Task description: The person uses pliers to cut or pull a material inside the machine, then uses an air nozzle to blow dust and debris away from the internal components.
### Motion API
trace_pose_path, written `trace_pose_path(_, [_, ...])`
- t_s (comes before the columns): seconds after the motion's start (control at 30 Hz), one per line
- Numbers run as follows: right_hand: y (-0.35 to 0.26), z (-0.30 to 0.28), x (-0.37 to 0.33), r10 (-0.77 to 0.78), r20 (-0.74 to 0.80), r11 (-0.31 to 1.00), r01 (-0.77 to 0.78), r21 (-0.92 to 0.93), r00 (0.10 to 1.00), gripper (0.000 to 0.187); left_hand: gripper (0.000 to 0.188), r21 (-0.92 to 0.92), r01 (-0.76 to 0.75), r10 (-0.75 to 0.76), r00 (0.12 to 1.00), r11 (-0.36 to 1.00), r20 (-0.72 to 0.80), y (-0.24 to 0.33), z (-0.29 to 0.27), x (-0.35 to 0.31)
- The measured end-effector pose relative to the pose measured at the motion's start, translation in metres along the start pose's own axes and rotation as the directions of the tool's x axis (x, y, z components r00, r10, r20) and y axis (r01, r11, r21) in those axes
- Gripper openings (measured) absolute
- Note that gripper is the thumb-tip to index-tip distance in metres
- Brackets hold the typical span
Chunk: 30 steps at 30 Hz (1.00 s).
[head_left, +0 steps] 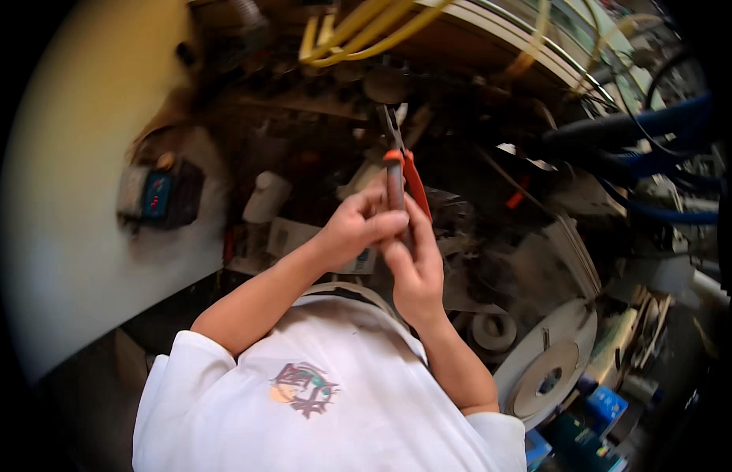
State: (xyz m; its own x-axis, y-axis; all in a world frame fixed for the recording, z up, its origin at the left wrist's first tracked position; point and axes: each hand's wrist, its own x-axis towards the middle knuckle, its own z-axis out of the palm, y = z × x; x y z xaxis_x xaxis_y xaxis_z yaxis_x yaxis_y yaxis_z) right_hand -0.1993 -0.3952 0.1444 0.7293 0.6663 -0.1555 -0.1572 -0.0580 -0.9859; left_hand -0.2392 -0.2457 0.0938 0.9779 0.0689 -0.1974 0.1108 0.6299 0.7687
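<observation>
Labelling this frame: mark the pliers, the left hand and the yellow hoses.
pliers (405, 169), head view, on the orange handles.
left hand (358, 228), head view, on its back.
yellow hoses (358, 31), head view, mid-bundle.

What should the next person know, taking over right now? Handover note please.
Left hand: wrapped round the handles of the pliers.
Right hand: also on the handles, just below the left.
Pliers: orange grips, nose pointing up into the dark machine parts under the yellow hoses.
What the nose is gripping is too dark to tell.
Done: pliers brought to the work spot.
Left: cannot judge; nothing looks freed or removed.
</observation>
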Motion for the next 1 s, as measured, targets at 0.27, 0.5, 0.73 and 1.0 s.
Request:
trace_pose_path(0.27, [0.048,0.028,-0.06,0.228,0.328,0.971,-0.19,-0.142,0.917,0.026,0.022,0.051,-0.01,0.021,0.974,0.999,-0.227,-0.03,-0.075,-0.163])
trace_pose_path(0.5, [0.11,0.021,-0.038,0.384,0.158,0.91,-0.345,-0.23,0.91,0.028,0.021,0.18,0.059,0.068,0.779,0.982,-0.624,-0.061,-0.129,-0.236])
trace_pose_path(0.73, [0.125,0.013,-0.028,0.422,0.152,0.88,-0.363,-0.307,0.894,0.03,0.023,0.616,0.381,0.295,0.63,0.69,-0.719,-0.136,-0.274,-0.273])
trace_pose_path(1.0, [0.106,-0.012,-0.011,0.404,-0.064,0.89,-0.408,-0.205,0.913,0.035,0.033,0.579,0.62,0.255,0.535,0.529,-0.806,-0.171,-0.344,-0.246])
